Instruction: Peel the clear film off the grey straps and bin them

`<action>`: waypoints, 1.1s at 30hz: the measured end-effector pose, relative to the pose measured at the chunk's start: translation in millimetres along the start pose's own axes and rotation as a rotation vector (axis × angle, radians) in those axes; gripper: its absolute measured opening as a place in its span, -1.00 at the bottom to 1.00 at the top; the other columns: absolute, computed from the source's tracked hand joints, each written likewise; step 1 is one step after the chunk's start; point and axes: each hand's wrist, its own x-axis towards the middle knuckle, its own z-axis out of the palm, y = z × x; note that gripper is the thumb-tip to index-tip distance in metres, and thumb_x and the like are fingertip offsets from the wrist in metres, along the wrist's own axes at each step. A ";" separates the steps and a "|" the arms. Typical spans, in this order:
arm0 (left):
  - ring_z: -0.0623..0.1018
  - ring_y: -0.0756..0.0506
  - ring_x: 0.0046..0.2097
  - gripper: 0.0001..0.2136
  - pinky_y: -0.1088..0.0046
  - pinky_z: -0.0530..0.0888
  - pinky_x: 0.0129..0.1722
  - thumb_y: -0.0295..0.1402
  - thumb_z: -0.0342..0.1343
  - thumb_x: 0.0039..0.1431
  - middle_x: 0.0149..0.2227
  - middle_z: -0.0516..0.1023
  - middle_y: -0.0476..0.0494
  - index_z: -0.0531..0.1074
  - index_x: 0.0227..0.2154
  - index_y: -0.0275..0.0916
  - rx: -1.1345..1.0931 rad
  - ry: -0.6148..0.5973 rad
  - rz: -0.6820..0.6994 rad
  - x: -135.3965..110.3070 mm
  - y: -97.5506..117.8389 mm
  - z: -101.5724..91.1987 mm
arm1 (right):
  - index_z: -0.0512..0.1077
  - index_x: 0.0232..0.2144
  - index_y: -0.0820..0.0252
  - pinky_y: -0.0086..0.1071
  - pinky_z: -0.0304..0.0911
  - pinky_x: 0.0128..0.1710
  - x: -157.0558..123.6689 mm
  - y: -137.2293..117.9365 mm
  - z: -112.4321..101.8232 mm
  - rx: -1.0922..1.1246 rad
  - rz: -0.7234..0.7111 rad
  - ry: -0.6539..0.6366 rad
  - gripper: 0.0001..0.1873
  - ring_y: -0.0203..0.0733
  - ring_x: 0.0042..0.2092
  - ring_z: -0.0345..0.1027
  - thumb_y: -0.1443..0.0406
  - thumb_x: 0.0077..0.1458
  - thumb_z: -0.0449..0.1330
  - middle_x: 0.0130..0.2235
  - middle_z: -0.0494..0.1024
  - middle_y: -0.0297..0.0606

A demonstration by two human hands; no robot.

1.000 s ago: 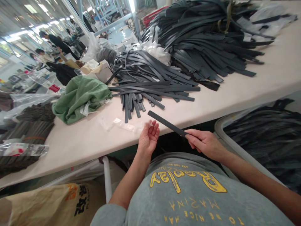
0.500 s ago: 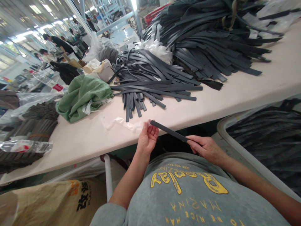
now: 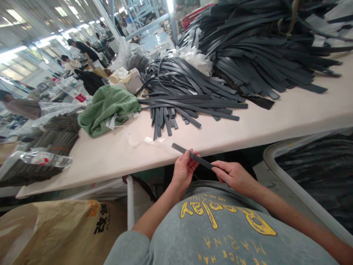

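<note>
- So, picture a clock centred on the dark strip (image 3: 203, 161), 12 at the top of the view. It's up in both hands by the table's near edge, one end aimed at 10, the other at 4.
- Left hand (image 3: 184, 170) is at 7, thumb over the strip and fingers curled behind it. Can't tell how tight.
- Right hand (image 3: 234, 176) is at 4, pinching that end between thumb and fingers. The hands sit close but apart, with a bit of strip showing between them.
- Pale table (image 3: 220, 136) runs along the 12 side. Straight up at 12 there's a messy pile of similar strips (image 3: 190, 82), ends pointing every which way.
- Way bigger heap (image 3: 253, 48) of dark strips at 1.
- Crumpled green cloth (image 3: 110, 108) at 10, lying on the table.
- Big tan sack (image 3: 68, 228) with printing at 8, below the tabletop.
- White-rimmed bin (image 3: 271, 158) at 3, dark stuff inside.
- Grey-green shirt (image 3: 220, 224), yellow lettering, at 5.
</note>
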 end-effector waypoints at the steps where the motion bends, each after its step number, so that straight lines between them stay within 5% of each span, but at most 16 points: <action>1: 0.63 -0.06 -0.28 -0.80 0.43 0.52 -0.16 -0.27 0.27 0.11 -0.28 0.66 -0.16 0.54 -0.28 -0.29 -0.011 0.004 -0.011 -2.1 -4.0 -2.0 | 0.47 -0.02 0.19 -0.39 0.25 -0.46 -1.4 0.4 -3.5 0.025 0.011 -0.025 -0.57 -0.25 -0.50 0.35 0.09 0.24 0.01 -0.51 0.49 -0.35; 4: 0.62 -0.04 -0.28 -0.80 0.46 0.51 -0.19 -0.25 0.28 0.10 -0.28 0.66 -0.15 0.54 -0.30 -0.28 -0.080 0.056 -0.020 -4.1 -9.5 -8.8 | 0.30 0.19 0.14 -0.35 0.33 -0.52 -16.1 16.3 -26.6 0.117 0.105 -0.074 -0.38 -0.20 -0.53 0.38 -0.01 0.16 0.07 -0.46 0.55 -0.30; 8: 0.61 -0.04 -0.28 -0.74 0.47 0.50 -0.24 -0.21 0.33 0.02 -0.25 0.65 -0.17 0.56 -0.30 -0.28 -0.102 0.035 -0.036 -6.2 -16.4 -12.2 | 0.38 0.13 0.04 -0.32 0.34 -0.63 -30.1 42.1 -54.3 0.128 0.223 -0.005 -0.31 -0.14 -0.59 0.38 -0.12 0.01 0.17 -0.47 0.58 -0.22; 16: 0.59 -0.04 -0.30 -0.58 0.48 0.45 -0.25 -0.12 0.44 -0.17 -0.27 0.65 -0.20 0.60 -0.27 -0.30 0.009 -0.128 -0.174 -18.5 -44.2 3.1 | 0.31 0.17 0.14 -0.32 0.43 -0.46 7.8 12.4 -20.8 0.115 0.022 -0.076 -0.40 -0.21 -0.54 0.41 0.01 0.16 0.10 -0.41 0.57 -0.29; 19: 0.58 -0.04 -0.25 -0.59 0.50 0.43 -0.27 -0.11 0.43 -0.18 -0.19 0.65 -0.20 0.60 -0.28 -0.26 -0.013 -0.040 -0.095 -17.2 -39.5 0.4 | 0.31 0.19 0.08 -0.34 0.44 -0.48 -9.4 45.7 -48.4 0.157 0.138 -0.120 -0.31 -0.16 -0.50 0.44 -0.03 0.06 0.19 -0.39 0.59 -0.26; 23: 0.59 -0.08 -0.24 -0.55 0.49 0.41 -0.28 -0.09 0.45 -0.22 -0.24 0.65 -0.20 0.60 -0.29 -0.27 0.001 -0.012 -0.107 -14.7 -43.9 -2.6 | 0.39 0.12 -0.01 -0.36 0.39 -0.59 -28.2 82.3 -76.7 0.118 0.253 0.031 -0.29 -0.14 -0.55 0.40 -0.10 -0.07 0.24 -0.46 0.58 -0.29; 29: 0.60 -0.13 -0.18 -0.48 0.42 0.38 -0.21 -0.07 0.44 -0.23 -0.13 0.64 -0.27 0.61 -0.19 -0.27 0.112 -0.119 -0.155 -14.9 -58.8 2.5 | 0.35 0.12 0.14 -0.30 0.45 -0.40 4.9 29.0 -32.4 0.073 0.085 -0.057 -0.36 -0.17 -0.52 0.43 -0.05 0.08 0.14 -0.38 0.59 -0.27; 33: 0.58 -0.19 -0.09 -0.48 0.38 0.40 -0.16 -0.04 0.42 -0.22 -0.04 0.60 -0.32 0.61 -0.20 -0.29 0.141 -0.084 -0.063 -14.8 -53.5 1.7 | 0.36 0.13 -0.01 -0.26 0.49 -0.40 -4.3 58.3 -47.2 0.100 0.089 -0.053 -0.36 -0.07 -0.46 0.49 -0.04 0.02 0.22 -0.33 0.63 -0.25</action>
